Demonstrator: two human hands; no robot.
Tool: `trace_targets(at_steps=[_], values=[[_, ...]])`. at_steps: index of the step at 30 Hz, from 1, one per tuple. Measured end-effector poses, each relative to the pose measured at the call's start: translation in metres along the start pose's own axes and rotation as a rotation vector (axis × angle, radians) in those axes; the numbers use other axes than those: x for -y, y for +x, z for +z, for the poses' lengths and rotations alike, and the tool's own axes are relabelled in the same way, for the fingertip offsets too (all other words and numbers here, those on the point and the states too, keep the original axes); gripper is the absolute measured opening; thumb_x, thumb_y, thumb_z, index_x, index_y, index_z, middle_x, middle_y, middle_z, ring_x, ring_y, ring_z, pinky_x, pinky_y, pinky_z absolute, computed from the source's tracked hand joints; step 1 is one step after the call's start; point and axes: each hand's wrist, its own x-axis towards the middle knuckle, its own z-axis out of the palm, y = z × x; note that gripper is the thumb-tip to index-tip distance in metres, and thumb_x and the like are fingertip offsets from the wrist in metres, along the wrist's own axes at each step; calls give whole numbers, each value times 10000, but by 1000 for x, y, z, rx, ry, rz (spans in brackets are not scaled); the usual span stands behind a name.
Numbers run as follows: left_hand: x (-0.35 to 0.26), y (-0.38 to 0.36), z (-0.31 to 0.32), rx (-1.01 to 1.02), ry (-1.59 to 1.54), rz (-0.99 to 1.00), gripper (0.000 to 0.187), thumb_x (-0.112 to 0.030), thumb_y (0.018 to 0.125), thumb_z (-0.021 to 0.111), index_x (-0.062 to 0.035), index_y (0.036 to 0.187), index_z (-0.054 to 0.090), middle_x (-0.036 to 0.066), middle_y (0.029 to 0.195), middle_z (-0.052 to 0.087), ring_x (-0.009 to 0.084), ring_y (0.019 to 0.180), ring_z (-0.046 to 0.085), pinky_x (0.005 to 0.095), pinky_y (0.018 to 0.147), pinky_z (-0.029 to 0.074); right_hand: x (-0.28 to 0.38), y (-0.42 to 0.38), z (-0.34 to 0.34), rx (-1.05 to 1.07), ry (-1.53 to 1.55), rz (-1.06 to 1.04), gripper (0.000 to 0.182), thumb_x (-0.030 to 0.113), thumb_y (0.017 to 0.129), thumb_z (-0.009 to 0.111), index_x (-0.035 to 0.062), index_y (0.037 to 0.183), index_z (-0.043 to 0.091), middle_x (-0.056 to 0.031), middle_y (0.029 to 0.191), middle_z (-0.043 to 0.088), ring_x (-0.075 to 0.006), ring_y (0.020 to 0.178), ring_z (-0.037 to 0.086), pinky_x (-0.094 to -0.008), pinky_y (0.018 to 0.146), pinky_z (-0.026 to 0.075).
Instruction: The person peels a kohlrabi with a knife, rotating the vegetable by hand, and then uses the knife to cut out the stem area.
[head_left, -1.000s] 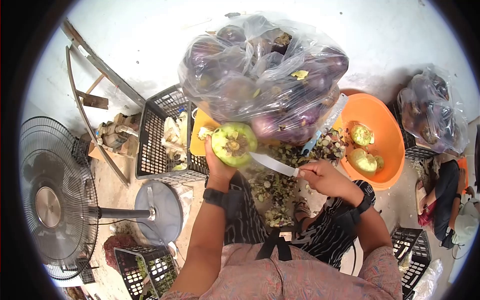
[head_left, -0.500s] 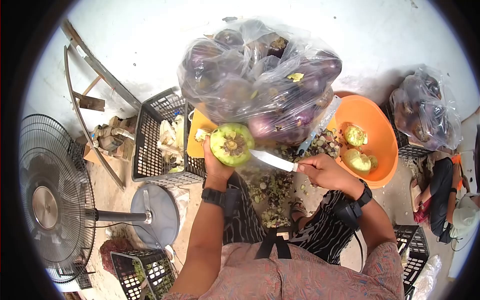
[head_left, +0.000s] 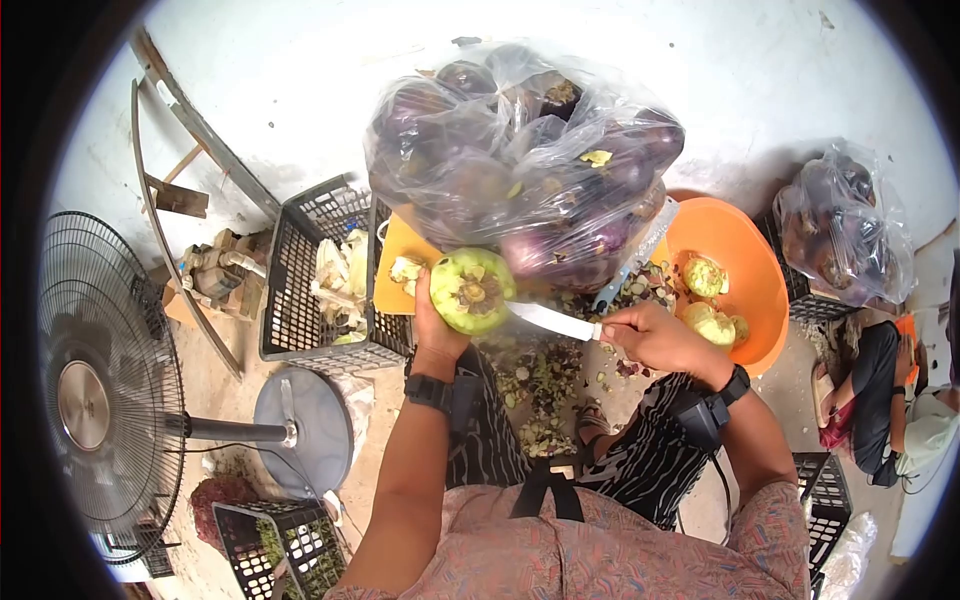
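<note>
My left hand is wrapped round the side of a pale green peeled eggplant, its brown stem end facing up toward me. In my right hand is a knife with a white blade. The blade points left, its tip close beside the eggplant's lower right side. Just beyond my hands bulges a clear plastic bag full of purple eggplants. Dark and pale peelings lie below, between my legs.
To the right, an orange tub holds peeled eggplants. A blue-handled tool lies by the bag. On the left stand a black crate and a fan. Another person sits at far right near a second bag.
The view has shifted slightly. The eggplant is turned a little in my left hand, and the knife stays close beside it in my right hand.
</note>
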Motion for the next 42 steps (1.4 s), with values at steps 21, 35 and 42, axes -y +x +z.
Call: trace_targets(at_steps=[21,35,42], values=[[16,-2,2,-35,-44,135,617,-551,951,297,-77,1311,463,113,1293,524,282,1185,505,445,1018,395,9,-6,77,40,771,358,317,252,1013,413,30,1193,552,31,582,360,-47,430,278,-210,386,250],[-7,-13,-18,110,120,-74,681,-571,921,261,-77,1365,409,117,1344,496,349,1226,474,618,942,401,7,-10,79,-34,894,316,295,243,1012,414,35,1179,541,35,605,369,-46,445,296,-205,391,260],[3,-21,11,-47,179,-94,699,-613,937,289,-69,1363,404,140,1345,487,330,1212,490,552,986,399,12,-6,88,-50,787,276,284,236,1009,414,35,1167,537,23,588,388,-49,427,302,-213,384,261]])
